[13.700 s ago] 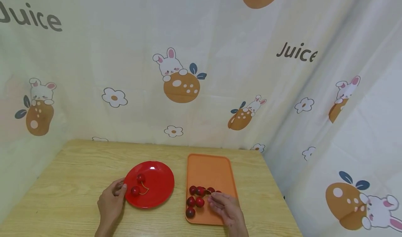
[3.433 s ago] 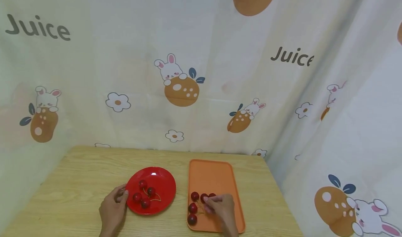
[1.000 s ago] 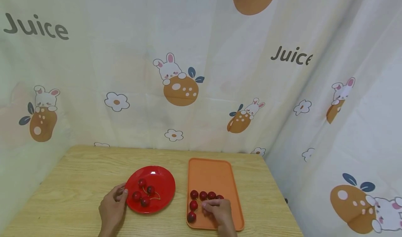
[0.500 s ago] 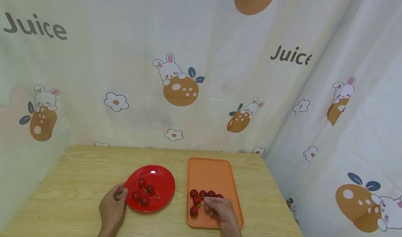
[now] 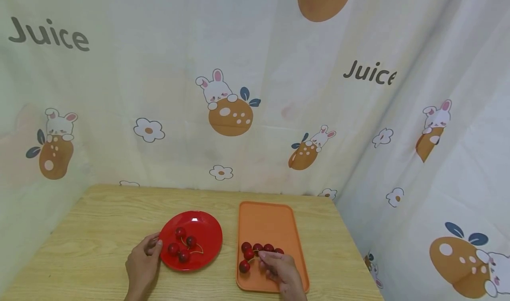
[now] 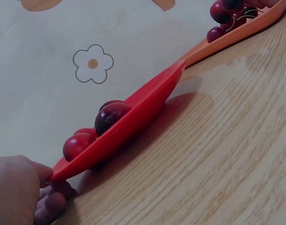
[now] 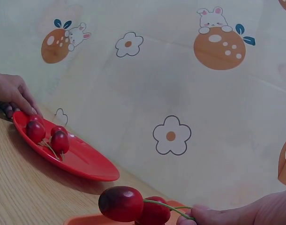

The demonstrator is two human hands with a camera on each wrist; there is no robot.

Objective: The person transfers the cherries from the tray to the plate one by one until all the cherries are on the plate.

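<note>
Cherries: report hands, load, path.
Left hand gripping red plate. Right hand pinching cherry stems over orange tray. Four cherries on plate. Only tabletop between plate and tray.

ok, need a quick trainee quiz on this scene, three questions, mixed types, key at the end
1. True or false: the left hand holds the red plate by its edge.
2. What does the right hand pinch?
3. How many cherries lie on the red plate? a) two b) four c) seven

Key:
1. True; the thumb is on top, with fingers underneath.
2. Cherry stems.
3. b) four
</note>
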